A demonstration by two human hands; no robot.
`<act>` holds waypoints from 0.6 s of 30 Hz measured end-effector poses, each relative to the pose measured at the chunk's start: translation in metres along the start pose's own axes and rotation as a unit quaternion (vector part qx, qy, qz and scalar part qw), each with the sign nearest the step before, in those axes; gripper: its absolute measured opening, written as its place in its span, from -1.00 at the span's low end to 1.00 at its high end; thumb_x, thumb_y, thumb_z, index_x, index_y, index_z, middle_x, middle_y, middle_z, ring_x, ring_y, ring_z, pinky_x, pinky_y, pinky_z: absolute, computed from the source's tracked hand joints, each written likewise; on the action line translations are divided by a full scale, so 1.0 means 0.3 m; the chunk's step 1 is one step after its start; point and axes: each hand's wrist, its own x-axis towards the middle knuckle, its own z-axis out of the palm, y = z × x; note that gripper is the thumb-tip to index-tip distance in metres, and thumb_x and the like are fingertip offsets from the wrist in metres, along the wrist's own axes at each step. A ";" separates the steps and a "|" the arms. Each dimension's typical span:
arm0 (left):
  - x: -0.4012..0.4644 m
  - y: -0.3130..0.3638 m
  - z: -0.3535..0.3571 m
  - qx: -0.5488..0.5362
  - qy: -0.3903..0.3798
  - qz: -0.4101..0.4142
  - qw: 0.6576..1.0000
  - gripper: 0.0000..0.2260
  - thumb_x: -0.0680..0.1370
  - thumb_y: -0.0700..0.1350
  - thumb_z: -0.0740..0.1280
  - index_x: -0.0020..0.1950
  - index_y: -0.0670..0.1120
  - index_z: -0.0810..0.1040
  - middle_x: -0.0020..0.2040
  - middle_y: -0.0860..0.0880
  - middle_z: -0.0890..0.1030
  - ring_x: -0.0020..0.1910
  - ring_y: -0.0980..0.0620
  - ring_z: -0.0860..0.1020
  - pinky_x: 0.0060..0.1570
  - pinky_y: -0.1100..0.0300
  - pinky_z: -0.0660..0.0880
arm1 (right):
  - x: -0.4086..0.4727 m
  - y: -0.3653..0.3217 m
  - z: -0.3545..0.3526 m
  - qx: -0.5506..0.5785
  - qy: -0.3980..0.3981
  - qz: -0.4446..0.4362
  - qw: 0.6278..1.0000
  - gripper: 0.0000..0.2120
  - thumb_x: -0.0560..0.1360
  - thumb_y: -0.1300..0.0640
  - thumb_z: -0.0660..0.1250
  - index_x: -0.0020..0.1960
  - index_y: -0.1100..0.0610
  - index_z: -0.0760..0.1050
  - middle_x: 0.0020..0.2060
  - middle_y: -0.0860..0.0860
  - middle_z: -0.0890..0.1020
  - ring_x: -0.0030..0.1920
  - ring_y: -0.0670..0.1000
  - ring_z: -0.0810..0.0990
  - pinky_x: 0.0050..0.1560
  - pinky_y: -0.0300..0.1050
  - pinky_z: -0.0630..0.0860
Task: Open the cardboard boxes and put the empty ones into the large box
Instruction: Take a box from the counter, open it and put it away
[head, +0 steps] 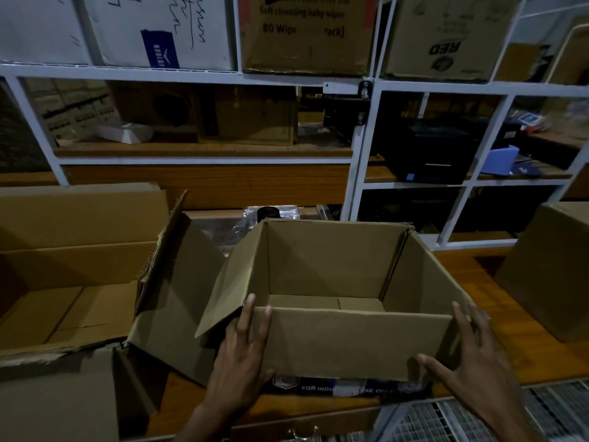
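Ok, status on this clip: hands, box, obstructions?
Left hand and right hand flat on open box, fingers straight. Box empty. Large box open at left.

Left hand (pixel 240 352) fingers straight, right hand (pixel 471 362) spread, both reaching forward

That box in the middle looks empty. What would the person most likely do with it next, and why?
Probably lift the open box and swing it left into the large box. Its flaps are open, nothing shows inside, and the left hand and right hand already press flat against its near corners.
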 end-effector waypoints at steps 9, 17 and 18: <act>0.028 0.015 -0.010 -0.054 0.025 -0.024 0.998 0.21 0.33 0.16 0.58 0.59 0.18 -0.34 0.59 -0.01 -0.41 0.58 -0.13 -0.05 0.25 -0.28 0.47 | 0.081 0.016 0.011 0.105 0.012 -0.037 0.994 -0.05 0.25 0.00 0.64 0.51 -0.14 0.21 0.39 0.02 0.17 0.32 0.21 0.40 0.23 0.21 0.54; 0.137 0.026 -0.009 -0.103 0.084 -0.078 0.988 0.08 0.28 0.00 0.65 0.56 0.25 -0.03 0.57 0.04 -0.16 0.54 -0.20 0.11 0.35 -0.11 0.35 | 0.110 0.000 0.066 0.131 0.054 -0.090 0.986 -0.09 0.17 0.07 0.69 0.42 0.01 0.35 0.36 0.01 0.19 0.24 0.03 0.34 0.19 0.07 0.52; 0.151 0.026 -0.005 -0.101 0.092 -0.079 0.988 0.01 0.29 -0.02 0.64 0.54 0.19 0.05 0.55 0.00 -0.10 0.51 -0.22 0.16 0.33 -0.09 0.37 | 0.116 -0.008 0.076 0.126 0.072 -0.087 0.986 -0.17 0.19 0.09 0.69 0.37 0.07 0.39 0.34 0.05 0.23 0.22 0.09 0.40 0.13 0.06 0.56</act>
